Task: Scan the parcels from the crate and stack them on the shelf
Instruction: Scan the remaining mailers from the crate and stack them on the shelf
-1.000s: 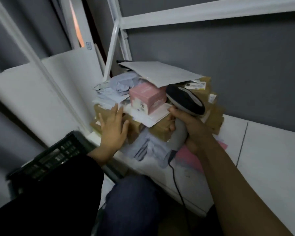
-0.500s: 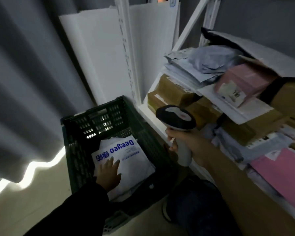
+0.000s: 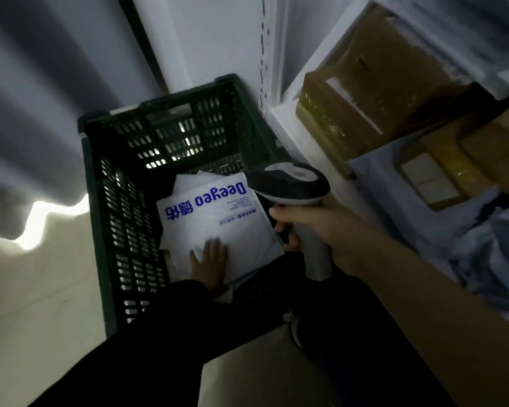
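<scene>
Parcels remain in the dark green plastic crate [image 3: 100,218], which stands on the pale floor [image 3: 36,304] just beside the white shelf [image 3: 279,113]. Topmost among them is a white mailer bag [image 3: 215,221] with blue "Deeyeo" lettering, upside down to the camera; the edges of other white envelopes show under it at its far and left sides. The left hand [image 3: 209,259], at the end of a black sleeve [image 3: 147,345], reaches down into the crate and lies with fingers spread and flat on the near end of the mailer bag; whether any finger curls under its edge cannot be told. The right hand [image 3: 315,227] is closed around the grey handle of a handheld barcode scanner [image 3: 288,183], forefinger across the front of the grip, with the scanner's dark head above the crate's right side, close over the right corner of the mailer bag. On the shelf to the right lie stacked parcels: a brown cardboard box [image 3: 373,92] with glossy tape at the corner, a smaller box with a white label [image 3: 441,177] beside it, and pale grey-blue poly bags [image 3: 394,201] underneath and in front. A grey curtain [image 3: 41,98] hangs at left, with bright light along the floor below its hem.
</scene>
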